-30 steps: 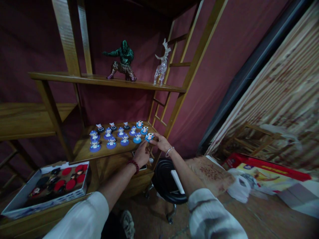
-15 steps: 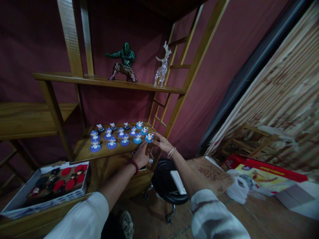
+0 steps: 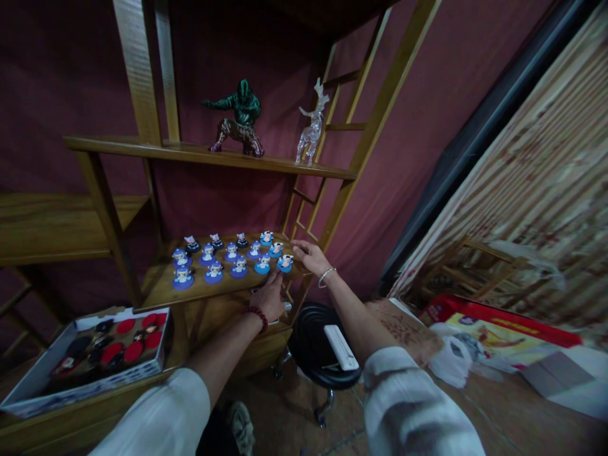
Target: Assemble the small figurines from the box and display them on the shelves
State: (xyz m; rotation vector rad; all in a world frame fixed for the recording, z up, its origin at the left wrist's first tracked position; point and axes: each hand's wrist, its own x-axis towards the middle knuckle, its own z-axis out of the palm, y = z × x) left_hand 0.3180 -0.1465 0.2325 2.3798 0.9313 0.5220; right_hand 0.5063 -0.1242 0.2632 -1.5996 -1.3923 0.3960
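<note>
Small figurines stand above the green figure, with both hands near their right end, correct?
Not above: the head view shows the small figurines on the shelf below the green figure. The left hand and right hand are indeed near their right end.

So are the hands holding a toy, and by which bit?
No toy looks held. The right hand is apart from the front right toy; the left hand is near its base, maybe touching, but not gripping.

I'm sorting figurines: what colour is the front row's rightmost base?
The base is blue, showing best in the head view.
</note>
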